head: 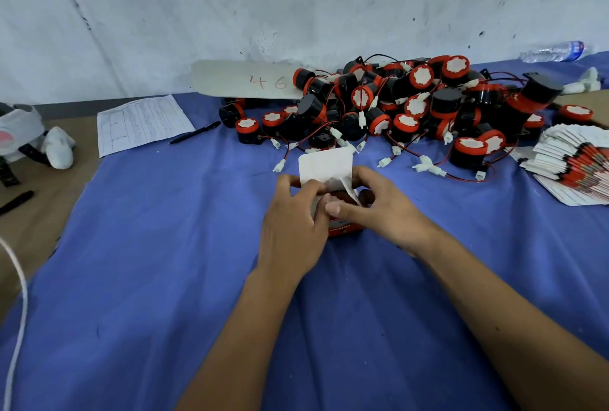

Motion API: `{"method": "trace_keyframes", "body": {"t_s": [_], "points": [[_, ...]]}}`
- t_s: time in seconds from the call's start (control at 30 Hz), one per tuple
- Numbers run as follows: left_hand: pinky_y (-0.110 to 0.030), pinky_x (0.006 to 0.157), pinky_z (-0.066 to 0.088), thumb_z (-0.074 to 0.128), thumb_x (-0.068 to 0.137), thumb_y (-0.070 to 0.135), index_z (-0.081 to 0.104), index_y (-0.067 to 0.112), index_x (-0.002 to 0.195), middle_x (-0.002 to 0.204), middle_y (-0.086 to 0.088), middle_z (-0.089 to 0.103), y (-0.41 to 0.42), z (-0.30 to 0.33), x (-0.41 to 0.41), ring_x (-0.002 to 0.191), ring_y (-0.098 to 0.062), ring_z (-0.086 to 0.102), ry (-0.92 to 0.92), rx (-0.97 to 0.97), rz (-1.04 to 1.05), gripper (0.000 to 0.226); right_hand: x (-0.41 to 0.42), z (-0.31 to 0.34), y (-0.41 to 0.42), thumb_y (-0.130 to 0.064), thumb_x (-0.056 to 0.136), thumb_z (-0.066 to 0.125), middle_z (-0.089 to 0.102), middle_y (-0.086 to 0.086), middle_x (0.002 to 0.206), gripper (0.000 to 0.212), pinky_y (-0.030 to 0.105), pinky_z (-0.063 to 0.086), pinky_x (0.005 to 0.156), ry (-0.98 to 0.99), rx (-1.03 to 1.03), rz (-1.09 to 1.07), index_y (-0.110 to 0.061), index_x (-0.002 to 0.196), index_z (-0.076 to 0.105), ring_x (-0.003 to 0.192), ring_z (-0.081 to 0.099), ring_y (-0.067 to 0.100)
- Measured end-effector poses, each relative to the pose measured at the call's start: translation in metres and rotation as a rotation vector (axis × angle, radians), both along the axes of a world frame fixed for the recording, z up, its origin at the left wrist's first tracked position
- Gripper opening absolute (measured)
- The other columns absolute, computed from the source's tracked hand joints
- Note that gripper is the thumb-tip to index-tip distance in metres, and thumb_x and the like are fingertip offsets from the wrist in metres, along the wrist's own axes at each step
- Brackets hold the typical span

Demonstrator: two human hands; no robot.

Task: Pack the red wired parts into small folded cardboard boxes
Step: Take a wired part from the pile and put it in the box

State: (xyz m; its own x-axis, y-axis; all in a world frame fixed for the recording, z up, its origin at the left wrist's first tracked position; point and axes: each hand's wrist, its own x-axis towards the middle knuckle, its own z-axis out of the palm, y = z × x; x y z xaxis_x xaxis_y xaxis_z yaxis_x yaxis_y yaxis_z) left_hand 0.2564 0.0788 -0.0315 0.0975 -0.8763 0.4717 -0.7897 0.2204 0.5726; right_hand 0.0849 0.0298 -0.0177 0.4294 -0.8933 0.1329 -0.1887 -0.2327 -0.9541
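Cardboard box (344,229), pinched by fingers of both hands, could crush or trap a wire under the raised flap (326,163) at 12 o'clock

Printed sheet (143,123) beside black pen (194,132); water bottle (552,52) far right.

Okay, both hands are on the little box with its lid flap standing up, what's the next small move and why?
Probably fold the white lid flap down and tuck it in: both hands already grip the small red box, side flaps look pressed inward, and the lid alone stands open.
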Motion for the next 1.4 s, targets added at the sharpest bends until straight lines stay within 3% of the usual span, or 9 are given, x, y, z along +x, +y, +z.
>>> {"method": "trace_keyframes", "body": {"t_s": [0.2,0.3,0.5,0.73,1.0,1.1,1.2,1.3,1.4], "points": [[-0.04,0.079,0.053,0.047,0.101,0.031,0.057,0.028,0.117,0.114,0.002,0.046,-0.002,0.002,-0.005,0.105,-0.018,0.046,-0.058,0.077,-0.021,0.019,0.011,-0.003,-0.001,-0.004,0.097,0.051,0.072,-0.007,0.089,0.027,0.014,0.045,0.062,-0.024,-0.083,-0.227,-0.025,0.101,0.069,0.076,0.063,0.002],[-0.041,0.08,0.05,0.047,0.098,0.027,0.058,0.024,0.117,0.112,0.0,0.047,-0.003,0.001,-0.008,0.103,-0.019,0.041,-0.077,0.074,-0.017,0.022,0.023,-0.006,-0.002,-0.009,0.095,0.057,0.069,-0.011,0.081,0.025,0.016,0.045,0.061,0.082,-0.151,-0.412,-0.031,0.085,0.065,0.074,0.061,0.003],[-0.033,0.094,0.045,0.029,0.09,0.037,0.057,0.04,0.135,0.13,0.001,0.049,0.001,0.003,-0.014,0.113,-0.017,0.036,-0.026,0.17,-0.093,0.053,0.025,0.002,-0.01,0.008,0.076,0.063,0.074,0.002,0.074,0.026,0.033,0.058,0.054,-0.028,0.086,-0.477,-0.015,0.08,0.073,0.075,0.072,0.027],[-0.041,0.081,0.054,0.037,0.092,0.032,0.059,0.029,0.126,0.129,-0.001,0.042,0.005,0.003,-0.02,0.103,-0.02,0.054,-0.007,0.096,-0.075,0.04,0.026,0.001,-0.011,0.005,0.074,0.067,0.074,-0.008,0.074,0.031,0.039,0.063,0.059,0.133,0.034,-0.543,-0.024,0.082,0.075,0.074,0.071,0.015],[-0.043,0.084,0.054,0.053,0.097,0.027,0.064,0.023,0.119,0.128,-0.004,0.046,0.002,0.002,-0.018,0.105,-0.024,0.056,-0.006,0.077,-0.014,0.024,0.022,0.0,0.0,0.0,0.078,0.061,0.076,-0.006,0.082,0.032,0.026,0.054,0.06,-0.083,0.097,-0.339,-0.027,0.087,0.075,0.078,0.072,0.011],[-0.044,0.084,0.053,0.05,0.099,0.028,0.062,0.022,0.118,0.123,-0.005,0.048,0.001,0.004,-0.017,0.104,-0.025,0.054,-0.027,0.094,-0.006,0.023,0.012,0.006,-0.001,-0.024,0.08,0.06,0.077,0.001,0.087,0.02,0.025,0.054,0.063,-0.298,0.266,-0.129,-0.025,0.086,0.08,0.079,0.072,0.014],[-0.044,0.085,0.053,0.05,0.099,0.025,0.063,0.021,0.116,0.12,-0.004,0.048,0.001,0.003,-0.014,0.102,-0.024,0.055,0.007,0.1,-0.033,0.022,-0.001,0.004,-0.004,-0.044,0.099,0.047,0.074,0.012,0.108,0.042,0.03,0.053,0.072,-0.29,0.345,-0.015,-0.016,0.113,0.075,0.088,0.066,0.02],[-0.039,0.086,0.052,0.05,0.098,0.024,0.065,0.023,0.117,0.121,-0.001,0.047,0.002,0.001,-0.013,0.099,-0.02,0.056,0.085,0.084,-0.084,0.024,-0.002,0.001,-0.002,-0.019,0.106,0.048,0.075,0.007,0.103,0.027,0.024,0.051,0.064,-0.287,0.286,-0.062,-0.012,0.118,0.071,0.084,0.066,0.021],[-0.021,0.079,0.049,0.048,0.093,0.031,0.062,0.03,0.116,0.121,0.005,0.047,0.005,0.0,-0.012,0.099,-0.009,0.055,0.145,0.027,-0.115,0.027,0.002,-0.003,-0.001,-0.002,0.097,0.062,0.076,0.005,0.109,0.025,0.03,0.056,0.076,-0.266,0.162,-0.073,-0.014,0.117,0.07,0.095,0.072,0.023]]}}
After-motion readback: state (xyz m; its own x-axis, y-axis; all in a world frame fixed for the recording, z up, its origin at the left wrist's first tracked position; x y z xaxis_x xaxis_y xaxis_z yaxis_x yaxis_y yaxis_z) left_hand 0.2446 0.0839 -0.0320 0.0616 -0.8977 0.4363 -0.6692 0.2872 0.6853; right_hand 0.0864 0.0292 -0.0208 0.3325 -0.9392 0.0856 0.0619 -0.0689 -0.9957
